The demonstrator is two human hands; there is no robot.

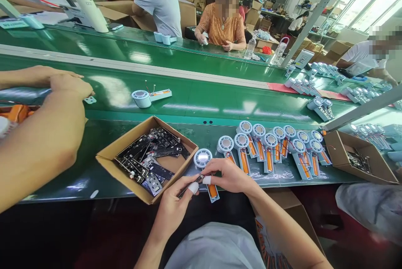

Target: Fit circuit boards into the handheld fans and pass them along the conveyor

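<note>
Near the bench's front edge, my left hand (177, 200) pinches a small dark circuit board (188, 186). My right hand (224, 174) has its fingers closed on the far end of that same board. White covers wrap some of the fingertips. Just behind and under my right hand lies a light blue round-headed unit (203, 158), its handle with an orange part sticking out over the bench edge. To the left stands an open cardboard box (117, 179) holding many dark circuit boards (157, 145).
Several blue units (270, 141) lie in rows at right, beside another cardboard box (341, 149). One unit (142, 98) lies on the green belt (201, 97). A neighbour's arms (47, 135) reach in at left. People sit across the belt.
</note>
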